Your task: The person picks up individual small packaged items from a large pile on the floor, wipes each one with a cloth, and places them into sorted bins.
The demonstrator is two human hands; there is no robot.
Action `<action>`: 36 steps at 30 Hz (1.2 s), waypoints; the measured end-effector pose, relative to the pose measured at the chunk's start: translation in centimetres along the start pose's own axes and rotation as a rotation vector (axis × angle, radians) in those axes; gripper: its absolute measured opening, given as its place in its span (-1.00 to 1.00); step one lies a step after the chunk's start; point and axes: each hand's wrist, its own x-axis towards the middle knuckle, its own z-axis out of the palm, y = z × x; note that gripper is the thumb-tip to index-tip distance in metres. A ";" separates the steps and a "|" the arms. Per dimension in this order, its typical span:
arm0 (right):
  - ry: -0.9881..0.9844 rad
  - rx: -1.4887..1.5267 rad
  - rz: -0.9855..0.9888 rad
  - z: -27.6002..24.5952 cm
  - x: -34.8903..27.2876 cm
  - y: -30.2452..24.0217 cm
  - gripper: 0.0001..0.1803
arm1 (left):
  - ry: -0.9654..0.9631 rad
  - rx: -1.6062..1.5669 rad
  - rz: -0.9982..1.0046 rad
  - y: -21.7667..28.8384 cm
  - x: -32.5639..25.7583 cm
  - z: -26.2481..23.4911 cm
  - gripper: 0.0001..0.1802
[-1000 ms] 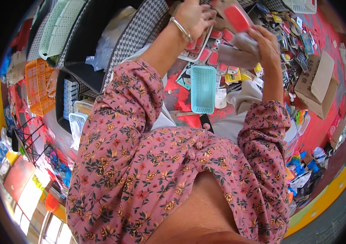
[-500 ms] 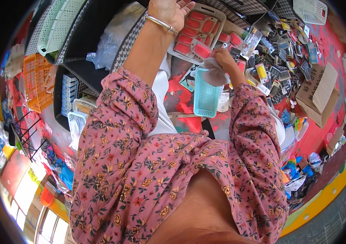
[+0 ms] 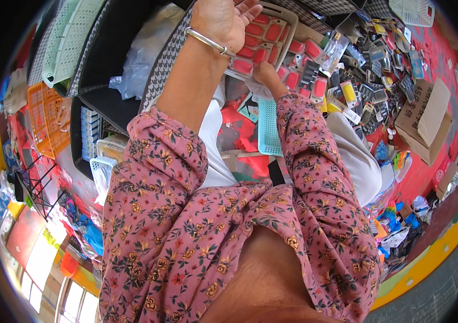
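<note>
At the top, my left hand (image 3: 221, 27) is palm up with its fingers apart, beside a beige tray (image 3: 292, 32). Several red packaged items (image 3: 254, 29) lie in that tray. Along its near edge, my right hand (image 3: 265, 74) is closed, with a grey cloth (image 3: 259, 89) partly showing beneath it. One red packaged piece (image 3: 260, 55) is right by its fingertips; whether they touch it I cannot tell. A light blue plastic basket (image 3: 270, 126) stands below the right hand, partly covered by my right forearm.
Many small blister packs (image 3: 371, 81) are heaped on the right, near an open cardboard box (image 3: 425, 121). Black fabric bins (image 3: 105, 64) stand at left, one holding a clear plastic bag (image 3: 143, 64). An orange basket (image 3: 46, 118) leans beyond them.
My right hand has moved left and up with the cloth, from above the blue basket to the tray's near edge. My left hand has shifted slightly.
</note>
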 end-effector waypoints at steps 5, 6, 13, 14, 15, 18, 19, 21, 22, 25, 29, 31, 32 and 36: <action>0.113 -0.182 -0.282 0.0 -1.1 2.7 -0.71 | -0.065 0.068 -0.070 -0.8 0.5 0.1 -0.89; 0.193 -0.201 -0.337 -0.5 -1.6 2.5 -0.72 | -0.066 0.082 -0.065 -0.9 0.4 0.3 -0.88; 0.365 0.277 0.106 -8.8 -7.2 8.7 -0.68 | -0.038 0.187 -0.034 -0.6 0.4 0.0 -0.75; 0.349 0.076 0.189 -8.7 -7.0 14.2 -0.70 | -0.068 0.205 -0.061 -1.6 0.8 0.7 -0.70; 0.323 -0.125 0.271 -8.0 -7.3 19.2 -0.71 | -0.107 0.223 -0.084 -2.4 1.1 1.4 -0.71; 0.271 0.031 0.472 -5.7 -8.8 21.5 -0.61 | -0.124 0.253 -0.084 -1.9 1.7 0.5 -0.72; 0.313 0.096 0.539 -6.2 -10.4 18.1 -0.58 | -0.105 0.227 -0.080 -1.4 1.5 -0.3 -0.71; 0.387 0.168 0.623 -6.6 -11.5 16.3 -0.54 | -0.101 0.210 -0.080 -1.9 0.9 0.3 -0.70; 0.406 0.174 0.620 -6.4 -11.3 16.5 -0.52 | -0.097 0.225 -0.068 -2.5 0.5 1.0 -0.70; 0.445 0.154 0.615 -6.2 -10.3 15.6 -0.52 | -0.082 0.259 -0.059 -3.1 0.2 1.6 -0.70; 0.456 0.082 0.588 -5.9 -8.9 15.4 -0.58 | -0.048 0.280 -0.078 -3.4 -0.2 2.0 -0.68; 0.448 0.069 0.571 -6.0 -8.0 16.3 -0.58 | -0.034 0.280 -0.075 -3.4 -0.3 2.0 -0.68; 0.407 0.081 0.550 -6.8 -8.7 15.6 -0.55 | -0.025 0.285 -0.076 -3.2 -0.4 1.8 -0.68; 0.543 0.203 0.631 -7.0 -9.0 17.8 -0.58 | -0.046 0.283 -0.090 -3.6 -0.1 1.8 -0.70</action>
